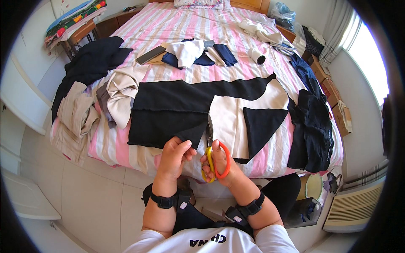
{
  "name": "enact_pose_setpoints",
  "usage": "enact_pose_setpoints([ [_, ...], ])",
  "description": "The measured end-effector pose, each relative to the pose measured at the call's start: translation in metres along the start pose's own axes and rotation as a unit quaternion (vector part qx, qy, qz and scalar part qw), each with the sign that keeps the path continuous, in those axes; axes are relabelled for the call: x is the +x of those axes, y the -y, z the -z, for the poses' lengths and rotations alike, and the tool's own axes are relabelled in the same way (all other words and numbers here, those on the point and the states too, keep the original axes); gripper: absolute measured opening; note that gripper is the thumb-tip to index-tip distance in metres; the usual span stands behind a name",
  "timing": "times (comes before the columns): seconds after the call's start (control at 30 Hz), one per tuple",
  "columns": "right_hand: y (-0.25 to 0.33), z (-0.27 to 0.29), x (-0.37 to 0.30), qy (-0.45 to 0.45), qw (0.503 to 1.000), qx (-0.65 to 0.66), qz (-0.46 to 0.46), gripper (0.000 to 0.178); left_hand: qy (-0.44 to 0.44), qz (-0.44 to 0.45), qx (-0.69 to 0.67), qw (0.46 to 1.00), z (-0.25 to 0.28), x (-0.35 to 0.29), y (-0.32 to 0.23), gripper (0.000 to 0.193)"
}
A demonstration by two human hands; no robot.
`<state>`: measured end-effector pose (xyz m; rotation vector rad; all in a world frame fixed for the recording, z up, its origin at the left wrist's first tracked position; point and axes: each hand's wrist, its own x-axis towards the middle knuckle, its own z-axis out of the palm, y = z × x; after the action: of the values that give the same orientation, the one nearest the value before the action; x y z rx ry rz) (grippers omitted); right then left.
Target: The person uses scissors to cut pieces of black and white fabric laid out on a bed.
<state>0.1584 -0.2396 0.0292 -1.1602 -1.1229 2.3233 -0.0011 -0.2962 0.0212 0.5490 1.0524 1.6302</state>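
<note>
A large piece of black fabric [164, 99] lies across the near part of the bed, with cream fabric [228, 122] beside and under it on the right. My left hand [174, 156] pinches the near edge of the black fabric, lifting its corner a little. In my right hand [219, 162] is a pair of scissors [209, 158] with one yellow and one orange handle loop. Their blades point away from me, at the border between the black and the cream fabric. A black flap [263, 128] lies over the cream piece farther right.
Pink-striped sheets [147, 29] cover the bed. Folded cloths [185, 52], a dark flat case [151, 55] and a white roll [256, 56] lie beyond the fabric. Beige and black garments [78, 111] heap at left; dark trousers [312, 130] hang at right. Boxes [333, 90] line the window wall.
</note>
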Motion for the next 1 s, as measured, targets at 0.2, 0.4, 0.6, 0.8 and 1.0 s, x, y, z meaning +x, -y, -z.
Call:
enact_pose_setpoints([
  [0.2, -0.006, 0.001, 0.001, -0.001, 1.000, 0.000, 0.010, 0.083, -0.003, -0.003, -0.025, 1.000, 0.002, 0.000, 0.003, 0.012],
  [0.4, -0.009, 0.000, 0.000, 0.004, 1.000, -0.012, 0.014, 0.083, 0.001, -0.030, -0.052, 0.998, 0.006, 0.005, 0.003, 0.013],
  [0.6, -0.007, -0.003, 0.000, 0.060, 0.997, 0.024, -0.036, 0.089, -0.007, -0.052, -0.040, 0.998, 0.001, 0.011, -0.010, 0.013],
  [0.8, 0.008, -0.009, 0.014, 0.025, 0.997, 0.061, -0.039, 0.086, 0.020, -0.053, -0.047, 0.997, 0.005, 0.013, -0.009, 0.014],
  [1.0, 0.011, -0.006, 0.032, 0.025, 0.996, 0.081, -0.030, 0.084, 0.018, -0.037, -0.048, 0.998, 0.005, 0.011, -0.009, 0.013],
])
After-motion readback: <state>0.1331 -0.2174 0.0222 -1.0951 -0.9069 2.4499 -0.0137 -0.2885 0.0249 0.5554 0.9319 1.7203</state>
